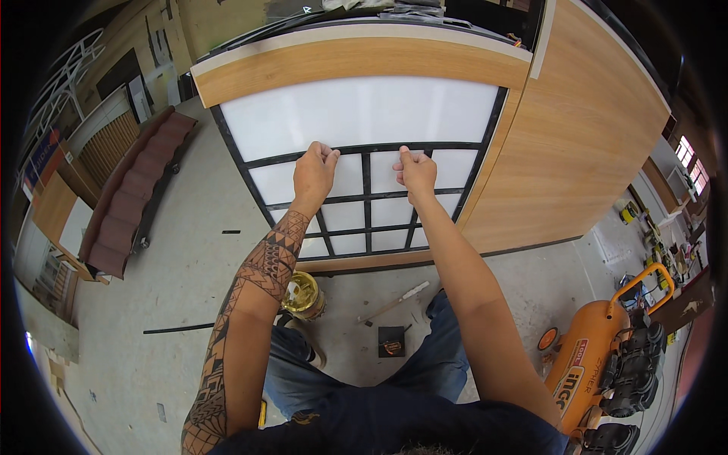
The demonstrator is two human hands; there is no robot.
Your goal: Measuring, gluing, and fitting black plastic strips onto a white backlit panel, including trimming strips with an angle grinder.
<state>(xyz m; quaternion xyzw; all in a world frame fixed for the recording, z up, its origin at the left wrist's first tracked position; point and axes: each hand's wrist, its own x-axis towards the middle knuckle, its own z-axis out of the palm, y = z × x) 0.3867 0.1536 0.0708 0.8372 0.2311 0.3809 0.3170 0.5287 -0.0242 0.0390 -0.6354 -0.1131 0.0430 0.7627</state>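
Observation:
A white panel [356, 114] set in a wood-grain frame stands upright in front of me, crossed by a grid of black strips. One long horizontal black strip [371, 149] runs across it below the large upper pane. My left hand [314, 176] is closed at this strip, left of the middle, with thumb and fingertips pinched together. Farther right, my right hand [416, 174] is closed too, its thumb up against the same strip and the other fingers curled. The fingers partly cover the strip at both spots.
An open round tub [303, 294], a small dark box [391, 342] and a thin light-coloured stick [394, 302] are on the floor by my legs. An orange air compressor [584, 356] stands at the right. Reddish-brown corrugated sheeting [136, 189] leans at the left; a black strip lies nearby.

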